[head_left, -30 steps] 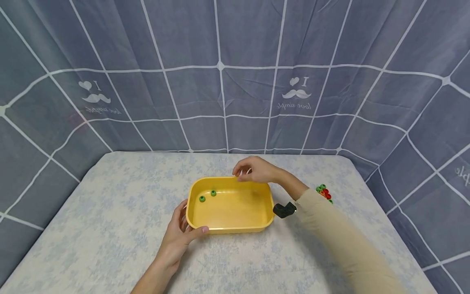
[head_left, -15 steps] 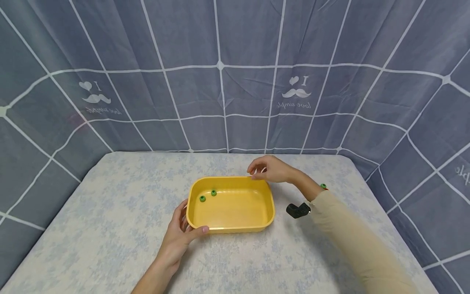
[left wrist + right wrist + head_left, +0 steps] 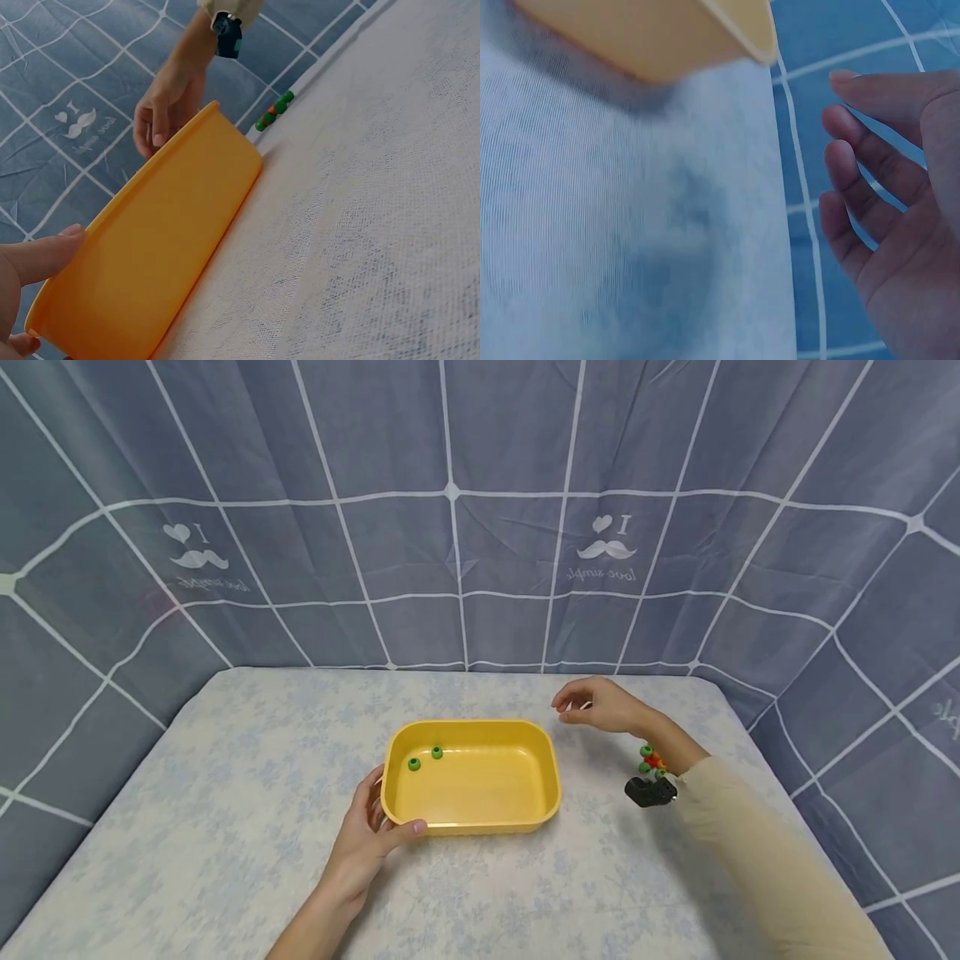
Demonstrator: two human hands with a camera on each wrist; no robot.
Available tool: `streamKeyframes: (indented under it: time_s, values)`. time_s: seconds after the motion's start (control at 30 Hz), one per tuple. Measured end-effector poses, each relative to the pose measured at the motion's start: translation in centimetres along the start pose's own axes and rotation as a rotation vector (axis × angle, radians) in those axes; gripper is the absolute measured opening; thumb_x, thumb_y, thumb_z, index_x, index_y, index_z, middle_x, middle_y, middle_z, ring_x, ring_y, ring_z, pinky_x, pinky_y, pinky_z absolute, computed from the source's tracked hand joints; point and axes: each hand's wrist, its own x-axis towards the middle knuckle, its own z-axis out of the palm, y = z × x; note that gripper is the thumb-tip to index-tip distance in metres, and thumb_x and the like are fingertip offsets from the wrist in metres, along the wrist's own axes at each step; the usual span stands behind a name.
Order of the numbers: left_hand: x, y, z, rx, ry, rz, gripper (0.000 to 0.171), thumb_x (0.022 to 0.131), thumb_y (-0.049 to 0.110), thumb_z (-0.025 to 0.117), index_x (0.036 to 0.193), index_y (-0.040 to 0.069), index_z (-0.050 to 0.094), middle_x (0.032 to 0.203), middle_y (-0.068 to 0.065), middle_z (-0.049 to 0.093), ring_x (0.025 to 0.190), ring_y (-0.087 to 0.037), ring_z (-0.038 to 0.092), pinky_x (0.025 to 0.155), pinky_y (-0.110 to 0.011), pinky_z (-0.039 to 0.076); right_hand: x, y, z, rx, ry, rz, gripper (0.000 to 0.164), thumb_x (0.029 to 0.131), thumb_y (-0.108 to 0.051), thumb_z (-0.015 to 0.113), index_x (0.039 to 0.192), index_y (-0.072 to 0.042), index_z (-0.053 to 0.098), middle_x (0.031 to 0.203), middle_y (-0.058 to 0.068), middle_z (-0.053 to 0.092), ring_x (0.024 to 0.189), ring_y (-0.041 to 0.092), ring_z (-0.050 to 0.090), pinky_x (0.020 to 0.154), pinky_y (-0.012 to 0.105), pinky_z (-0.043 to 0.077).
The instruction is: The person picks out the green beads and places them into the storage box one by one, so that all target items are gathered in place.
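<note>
A yellow plastic tub (image 3: 480, 789) stands on the table, two small green beads (image 3: 414, 764) lying near its left end. At its near left corner my left hand (image 3: 358, 847) grips the wall, thumb over the rim and fingers around the outside. My right hand (image 3: 603, 706) hovers beyond the tub's far right corner. In the right wrist view, the fingers (image 3: 847, 161) of that hand are loosely bent with nothing between them. Below the right forearm sits a small cluster of green, red and orange beads (image 3: 654, 761), partly hidden by the wrist.
A pale floral cloth (image 3: 225, 793) covers the table. Behind it and at both sides hangs a grey-blue curtain (image 3: 510, 552) with white grid lines. A black wrist camera (image 3: 651, 792) juts from the right sleeve, close over the bead cluster in the head view.
My right hand has moved right, from over the tub's far rim to beyond its far right corner. The left hand, tub and two green beads stay in place.
</note>
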Motion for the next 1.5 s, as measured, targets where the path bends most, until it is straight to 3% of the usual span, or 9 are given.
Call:
streamKeyframes:
  time_s: [0.17, 0.43, 0.67, 0.87, 1.33, 1.5]
  values:
    - [0.1, -0.1, 0.0, -0.006, 0.001, 0.005, 0.107, 0.084, 0.011, 0.089, 0.165, 0.019, 0.018, 0.164, -0.008, 0.026, 0.151, -0.025, 0.030, 0.117, -0.032, 0.036, -1.6, 1.5, -1.2, -0.020, 0.042, 0.028, 0.023, 0.099, -0.012, 0.073, 0.118, 0.000, 0.072, 0.115, 0.019, 0.068, 0.093, 0.025, 0.064, 0.087, 0.042, 0.060]
    - [0.2, -0.3, 0.0, -0.010, 0.000, 0.012, 0.107, 0.084, 0.010, 0.088, 0.165, 0.019, 0.018, 0.163, -0.008, 0.027, 0.151, -0.025, 0.029, 0.118, -0.033, 0.036, -4.1, 3.7, -2.6, -0.027, 0.101, 0.119, 0.026, 0.100, -0.011, 0.071, 0.122, 0.003, 0.070, 0.114, 0.015, 0.069, 0.098, 0.026, 0.065, 0.087, 0.057, 0.057]
    - [0.1, -0.1, 0.1, -0.012, 0.003, 0.014, 0.106, 0.085, 0.011, 0.088, 0.165, 0.018, 0.019, 0.163, -0.009, 0.027, 0.151, -0.026, 0.029, 0.118, -0.034, 0.035, -6.4, 5.7, -3.9, -0.003, 0.132, 0.174, 0.032, 0.102, -0.016, 0.069, 0.127, 0.004, 0.067, 0.124, 0.021, 0.066, 0.104, 0.029, 0.063, 0.090, 0.051, 0.056]
    - [0.0, 0.1, 0.2, -0.009, 0.009, 0.006, 0.106, 0.084, 0.011, 0.088, 0.165, 0.018, 0.019, 0.165, -0.011, 0.026, 0.151, -0.027, 0.028, 0.118, -0.034, 0.035, -8.0, 7.7, -4.7, -0.040, 0.167, 0.237, 0.034, 0.103, -0.018, 0.068, 0.129, 0.003, 0.067, 0.123, 0.017, 0.066, 0.107, 0.031, 0.062, 0.090, 0.042, 0.056]
    - [0.0, -0.4, -0.1, -0.030, 0.010, 0.004, 0.105, 0.084, 0.010, 0.088, 0.164, 0.020, 0.021, 0.163, -0.007, 0.029, 0.150, -0.024, 0.032, 0.117, -0.032, 0.037, -10.9, 11.3, -4.0, -0.022, 0.217, 0.334, 0.034, 0.106, -0.014, 0.061, 0.131, 0.008, 0.062, 0.125, 0.025, 0.065, 0.110, 0.037, 0.061, 0.079, 0.038, 0.054]
    - [-0.1, -0.3, -0.1, -0.027, 0.005, 0.019, 0.105, 0.085, 0.010, 0.088, 0.164, 0.018, 0.020, 0.164, -0.011, 0.027, 0.151, -0.027, 0.029, 0.119, -0.036, 0.035, -11.0, 12.1, -3.4, 0.018, 0.190, 0.349, 0.031, 0.106, -0.005, 0.057, 0.132, 0.010, 0.060, 0.125, 0.026, 0.065, 0.105, 0.030, 0.064, 0.072, 0.035, 0.054]
